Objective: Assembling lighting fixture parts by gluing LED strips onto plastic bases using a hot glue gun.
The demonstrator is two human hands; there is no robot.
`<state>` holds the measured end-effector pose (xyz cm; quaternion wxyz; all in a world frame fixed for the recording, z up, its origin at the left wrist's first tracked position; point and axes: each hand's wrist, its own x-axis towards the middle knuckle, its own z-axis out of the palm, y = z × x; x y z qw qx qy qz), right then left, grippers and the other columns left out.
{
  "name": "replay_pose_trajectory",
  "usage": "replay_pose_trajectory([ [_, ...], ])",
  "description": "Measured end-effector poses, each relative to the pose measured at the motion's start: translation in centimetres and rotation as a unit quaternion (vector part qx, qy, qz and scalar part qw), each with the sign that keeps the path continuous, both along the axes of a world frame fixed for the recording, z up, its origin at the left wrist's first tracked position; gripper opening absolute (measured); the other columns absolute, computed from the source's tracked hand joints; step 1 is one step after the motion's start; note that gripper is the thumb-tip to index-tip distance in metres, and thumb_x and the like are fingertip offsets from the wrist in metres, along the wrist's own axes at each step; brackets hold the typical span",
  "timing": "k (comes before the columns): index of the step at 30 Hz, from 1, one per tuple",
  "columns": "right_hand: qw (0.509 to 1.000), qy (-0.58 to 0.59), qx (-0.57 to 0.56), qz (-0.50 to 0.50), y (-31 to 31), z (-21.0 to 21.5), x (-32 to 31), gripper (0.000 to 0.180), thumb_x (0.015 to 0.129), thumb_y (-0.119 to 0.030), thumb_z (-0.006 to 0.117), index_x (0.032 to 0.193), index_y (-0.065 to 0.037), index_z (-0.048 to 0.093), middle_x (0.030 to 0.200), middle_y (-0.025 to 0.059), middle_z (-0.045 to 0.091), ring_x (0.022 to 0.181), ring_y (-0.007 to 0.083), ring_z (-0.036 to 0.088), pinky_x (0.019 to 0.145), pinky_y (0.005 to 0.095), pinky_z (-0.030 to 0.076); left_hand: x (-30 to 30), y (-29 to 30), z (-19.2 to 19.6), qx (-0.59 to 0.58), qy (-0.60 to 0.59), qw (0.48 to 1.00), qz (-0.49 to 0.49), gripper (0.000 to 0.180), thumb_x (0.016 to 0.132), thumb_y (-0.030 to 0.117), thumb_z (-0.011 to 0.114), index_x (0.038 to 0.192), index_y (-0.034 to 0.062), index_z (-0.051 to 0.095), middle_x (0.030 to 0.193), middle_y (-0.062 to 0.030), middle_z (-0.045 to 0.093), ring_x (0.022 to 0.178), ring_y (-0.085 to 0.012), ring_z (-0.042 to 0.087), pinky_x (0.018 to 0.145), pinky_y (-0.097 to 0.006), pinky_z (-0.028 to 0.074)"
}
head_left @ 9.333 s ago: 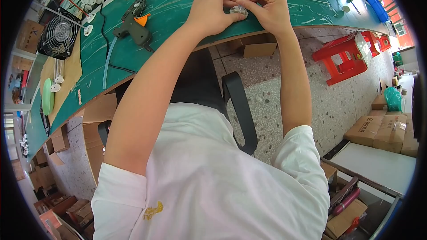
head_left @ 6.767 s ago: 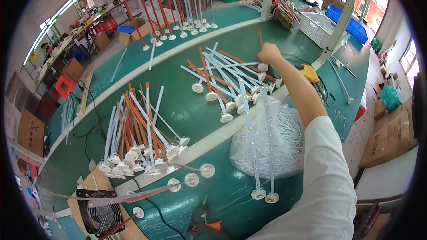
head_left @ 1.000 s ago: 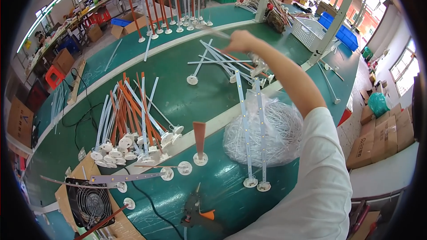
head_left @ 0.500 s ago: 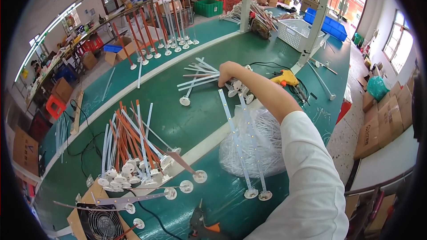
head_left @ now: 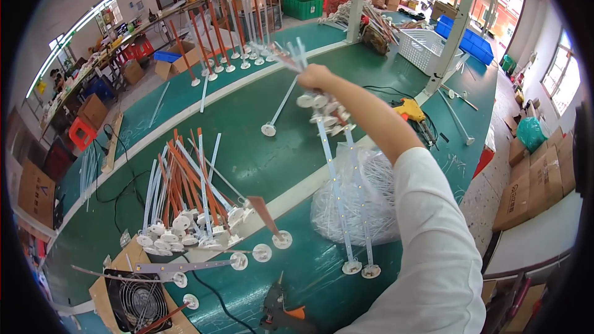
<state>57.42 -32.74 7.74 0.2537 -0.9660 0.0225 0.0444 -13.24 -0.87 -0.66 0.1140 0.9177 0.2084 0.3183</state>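
Observation:
My right hand (head_left: pixel 317 78) is raised over the green table (head_left: pixel 247 161) and is shut on a bunch of white rods with round white bases (head_left: pixel 322 106); the rod tips fan out to the upper left. One white rod (head_left: pixel 279 106) still lies on the table below the hand. Two white rods (head_left: pixel 346 210) stand on their bases against a clear plastic bag (head_left: pixel 365 204). A brown rod (head_left: pixel 265 215) leans on its base near the table's white stripe. My left hand is out of sight.
A pile of orange and white rods (head_left: pixel 185 192) lies at the left. A fan in a box (head_left: pixel 136 300) and a glue gun (head_left: pixel 278 312) sit at the near edge. A yellow drill (head_left: pixel 408 110), a white basket (head_left: pixel 427 46) and upright rods (head_left: pixel 229 31) stand farther back.
My right hand has closed on the loose white rods and lifted them off the table. The brown rod that stood upright a second ago now leans over.

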Motion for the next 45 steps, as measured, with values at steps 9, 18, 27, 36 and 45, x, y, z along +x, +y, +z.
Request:
replay_pose_trajectory([
  [9,0.992,0.058,-0.099,0.045,7.0,-2.5,-3.0,0.044,0.07,-0.035,0.081,0.106,-0.009,0.078,0.105,0.0097,0.076,0.099,0.0242,0.074,0.087,0.0384,0.058,1.3,-1.5,3.3,-0.028,0.083,0.996,0.017,0.024,0.082,0.008,0.078,0.103,-0.0001,0.07,0.081,-0.0124,0.062,0.065,-0.026,0.057,0.059,-0.036,0.049],
  [18,0.999,0.014,-0.005,0.049,3.6,-1.7,-1.1,0.045,0.061,-0.028,0.081,0.098,-0.003,0.078,0.096,0.0158,0.076,0.089,0.0302,0.074,0.079,0.0375,0.059,1.6,-1.5,3.7,0.008,0.087,0.996,0.009,0.03,0.081,0.014,0.08,0.106,0.0005,0.07,0.095,-0.0178,0.067,0.077,-0.0329,0.066,0.069,-0.04,0.056],
  [27,0.949,-0.187,0.247,0.064,1.2,2.2,-6.1,0.042,0.062,-0.026,0.086,0.095,-0.003,0.075,0.096,0.0178,0.074,0.088,0.031,0.073,0.083,0.0388,0.057,-0.6,1.9,-2.2,0.04,0.018,0.999,-0.027,0.03,0.081,0.013,0.079,0.107,0.0017,0.071,0.097,-0.0182,0.069,0.081,-0.0346,0.067,0.072,-0.042,0.057],
  [36,0.919,-0.285,0.251,0.103,1.8,2.8,-8.3,0.086,0.062,-0.022,0.088,0.137,-0.002,0.051,0.124,0.0217,0.065,0.114,0.0358,0.064,0.101,0.0399,0.049,0.0,-1.4,1.1,-0.003,0.041,0.998,0.042,0.025,0.087,0.02,0.071,0.104,0.0008,0.071,0.103,-0.0205,0.067,0.09,-0.0394,0.063,0.079,-0.05,0.052],
  [45,0.878,-0.346,0.286,0.166,2.4,3.7,-10.9,0.086,0.062,-0.022,0.086,0.138,-0.003,0.048,0.121,0.0226,0.065,0.112,0.0374,0.065,0.099,0.0407,0.049,-0.4,-0.5,0.1,0.038,0.034,0.999,0.003,0.029,0.089,0.026,0.071,0.103,0.0008,0.071,0.099,-0.0202,0.067,0.087,-0.0402,0.063,0.08,-0.049,0.053],
])
